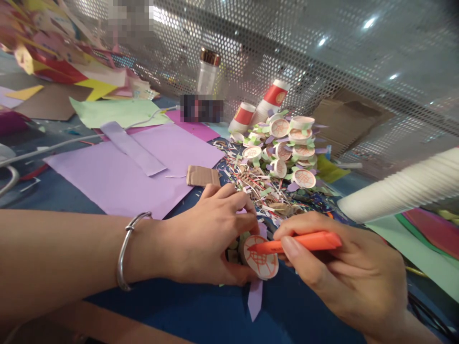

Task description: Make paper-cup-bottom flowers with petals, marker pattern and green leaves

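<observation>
My left hand (pixel 218 229) is closed round a small paper-cup turtle (pixel 261 265), gripping its sides. Its round white face is tilted towards me and bears orange crossing lines. A purple paper strip (pixel 255 301) with a pointed end sticks out below it. In my right hand (pixel 344 267) is an orange marker (pixel 308 242), held like a pen between thumb and fingers. The marker's tip meets the left part of the white face. Part of the turtle is hidden behind my left fingers.
Similar finished-looking cup pieces (pixel 283 150) are heaped behind paper scraps (pixel 247 179). Purple paper (pixel 143 148) and a cardboard piece (pixel 202 176) lie to the left. Stacked paper cups (pixel 401 184) lie at right; a lidded jar (pixel 208 71) stands by the perforated panel (pixel 244 38).
</observation>
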Motion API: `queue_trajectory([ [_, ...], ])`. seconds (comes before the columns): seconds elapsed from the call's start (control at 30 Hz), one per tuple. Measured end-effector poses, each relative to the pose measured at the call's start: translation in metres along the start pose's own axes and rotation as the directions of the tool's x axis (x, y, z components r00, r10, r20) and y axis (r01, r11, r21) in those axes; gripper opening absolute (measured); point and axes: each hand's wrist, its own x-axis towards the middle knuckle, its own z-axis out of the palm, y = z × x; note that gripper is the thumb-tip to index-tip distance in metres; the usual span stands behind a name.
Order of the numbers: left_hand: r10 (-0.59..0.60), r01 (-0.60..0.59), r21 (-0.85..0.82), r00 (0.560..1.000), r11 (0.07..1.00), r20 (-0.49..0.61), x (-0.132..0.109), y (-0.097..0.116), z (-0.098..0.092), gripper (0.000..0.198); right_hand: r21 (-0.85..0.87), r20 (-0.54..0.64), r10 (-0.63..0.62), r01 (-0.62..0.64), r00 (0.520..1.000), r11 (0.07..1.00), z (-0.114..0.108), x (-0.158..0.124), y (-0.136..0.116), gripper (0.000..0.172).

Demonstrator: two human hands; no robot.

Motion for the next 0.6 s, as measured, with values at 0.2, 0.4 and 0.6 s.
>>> queue_trajectory([
  [0.2,0.000,0.000,-0.012,1.000,1.000,0.003,0.0005,-0.0006,0.0000,0.040,0.002,-0.022,0.030,-0.029,0.999,1.000,0.0018,-0.0011,-0.0001,0.013],
  [0.4,-0.003,0.003,-0.018,1.000,1.000,0.006,0.0006,-0.0007,-0.0013,0.043,0.001,-0.001,0.006,-0.006,1.000,1.000,0.0014,0.0007,-0.0035,0.016],
  [0.6,0.005,-0.005,-0.026,1.000,1.000,-0.007,0.0002,-0.0024,-0.0015,0.043,0.018,0.000,0.001,-0.001,1.000,1.000,0.0005,0.0013,-0.0050,0.015],
])
